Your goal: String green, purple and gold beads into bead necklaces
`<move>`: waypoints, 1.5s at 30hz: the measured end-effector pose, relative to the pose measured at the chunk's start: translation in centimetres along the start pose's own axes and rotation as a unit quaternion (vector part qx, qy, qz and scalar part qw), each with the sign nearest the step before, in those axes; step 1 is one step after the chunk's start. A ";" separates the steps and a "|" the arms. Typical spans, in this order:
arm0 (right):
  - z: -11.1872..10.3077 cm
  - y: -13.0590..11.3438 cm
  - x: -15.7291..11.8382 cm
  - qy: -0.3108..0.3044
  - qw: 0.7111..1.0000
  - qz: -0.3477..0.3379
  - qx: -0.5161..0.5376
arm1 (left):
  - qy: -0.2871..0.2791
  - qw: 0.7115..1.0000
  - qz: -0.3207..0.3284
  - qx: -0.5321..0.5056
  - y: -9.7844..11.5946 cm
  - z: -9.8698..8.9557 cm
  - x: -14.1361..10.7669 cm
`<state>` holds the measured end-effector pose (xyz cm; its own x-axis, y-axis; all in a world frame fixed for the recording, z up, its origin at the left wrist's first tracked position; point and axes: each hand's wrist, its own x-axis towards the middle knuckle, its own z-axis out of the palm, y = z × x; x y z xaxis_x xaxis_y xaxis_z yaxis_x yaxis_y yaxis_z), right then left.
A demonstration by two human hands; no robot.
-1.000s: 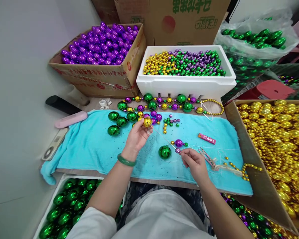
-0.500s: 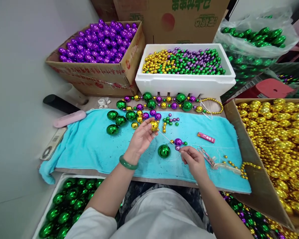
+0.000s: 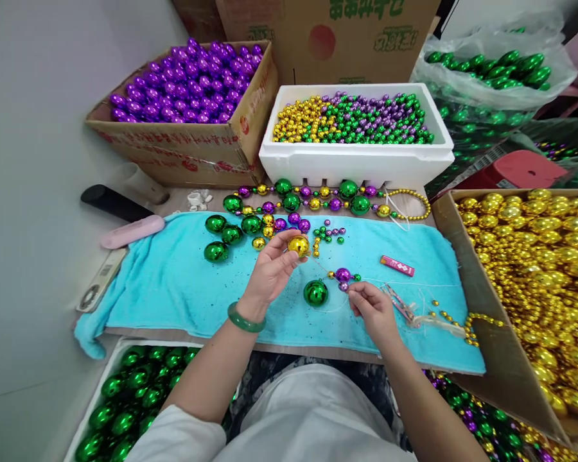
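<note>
Between the fingers and thumb of my left hand (image 3: 275,266) is a shiny gold bead (image 3: 298,246). A thin thread runs from it down toward my right hand (image 3: 372,308). The right fingertips are pinched beside a small lilac bead (image 3: 343,287); that bead seems to be in their grip along with the thread. Just above it lie a larger purple bead (image 3: 341,274) and a small green bead (image 3: 357,278). A big green bead (image 3: 316,293) rests on the turquoise towel (image 3: 173,282), between my hands. Loose green beads (image 3: 232,234) lie behind my left hand.
A strung bead garland (image 3: 291,203) stretches along the towel's back edge. Behind it stand a white foam box (image 3: 356,160) of small beads and a carton (image 3: 173,144) of purple ones. Gold beads fill a carton (image 3: 505,321) at right. A pink packet (image 3: 397,265) and scissors (image 3: 401,307) lie nearby.
My left hand has turned slightly, its thumb now lying along the front of the gold bead, which shows more fully. The right hand has barely moved.
</note>
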<state>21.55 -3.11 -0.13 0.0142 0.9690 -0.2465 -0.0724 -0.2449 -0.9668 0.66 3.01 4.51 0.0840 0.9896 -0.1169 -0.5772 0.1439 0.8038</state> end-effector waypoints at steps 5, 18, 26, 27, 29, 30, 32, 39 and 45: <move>-0.5 0.9 0.7 -0.013 1.000 -0.007 0.005 | -0.032 0.997 0.052 0.052 0.2 0.4 -0.4; -0.5 2.3 0.8 -0.058 0.994 0.039 0.078 | -0.122 0.988 0.045 0.082 -0.2 1.0 -1.9; -1.3 0.9 0.9 0.015 0.994 -0.004 0.109 | -0.125 0.875 0.102 0.457 -2.5 -0.9 4.3; -1.6 0.8 0.8 0.026 0.993 -0.009 0.111 | -0.133 0.821 0.130 0.540 -3.0 -0.6 5.6; -2.0 0.6 0.7 0.041 0.992 -0.015 0.115 | -0.188 0.695 0.163 0.674 -4.2 0.3 7.7; -2.1 0.6 0.6 0.046 0.992 -0.017 0.117 | -0.222 0.635 0.166 0.722 -4.8 0.9 8.5; -2.2 0.5 0.4 0.051 0.991 -0.021 0.121 | -0.261 0.548 0.156 0.779 -6.0 2.2 9.6; -2.6 0.3 0.0 0.053 0.991 -0.017 0.120 | -0.238 0.534 0.130 0.801 -8.2 4.0 10.0; -2.6 -0.2 -0.2 0.077 0.992 -0.033 0.093 | -0.045 0.946 -0.036 0.318 -3.8 2.1 8.2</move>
<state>24.14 -3.34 -0.04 0.1766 0.9627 -0.2049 -0.2494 -0.1576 -0.9555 5.27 10.54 1.71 0.1895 0.9692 -0.1575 0.0360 0.1534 0.9875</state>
